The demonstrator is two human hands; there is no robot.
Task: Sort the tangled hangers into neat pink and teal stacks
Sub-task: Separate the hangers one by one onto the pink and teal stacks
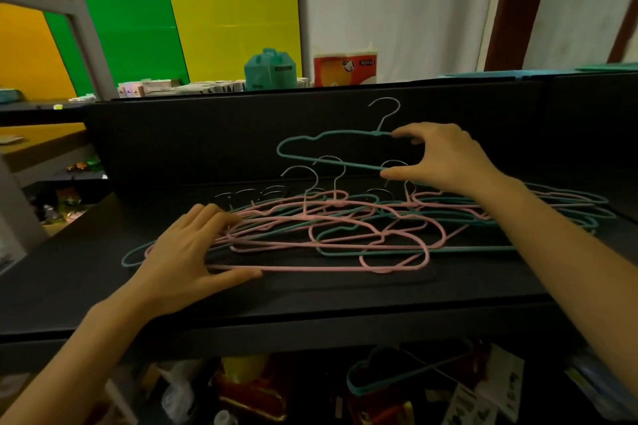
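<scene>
Hangers in a tangle, one teal lifted clear

Clutter fills the bottom of the frame beneath the shelf edge, and a lone teal hanger (397,374) lies among it, lower right of centre. Above that, the black shelf (86,286) has a bare strip along its front edge and open room at its left end.

Mid-frame sits the pile (345,231): thin pink and teal hangers with cloud-shaped outlines, crossed and interlocked, their metal hooks pointing toward the back. It spreads from left of centre out to the right edge of the shelf.

Left hand (186,252) lies flat and spread on the pile's left end, fingers over pink and teal wires, thumb beside the front pink bar; it presses rather than grips.

Right hand (445,159) is higher, upper right of centre, pinching the raised hanger (300,145), a teal one, index finger on its top bar and thumb on its bottom bar. That hanger stands upright above the pile against the dark back panel (207,134).
</scene>
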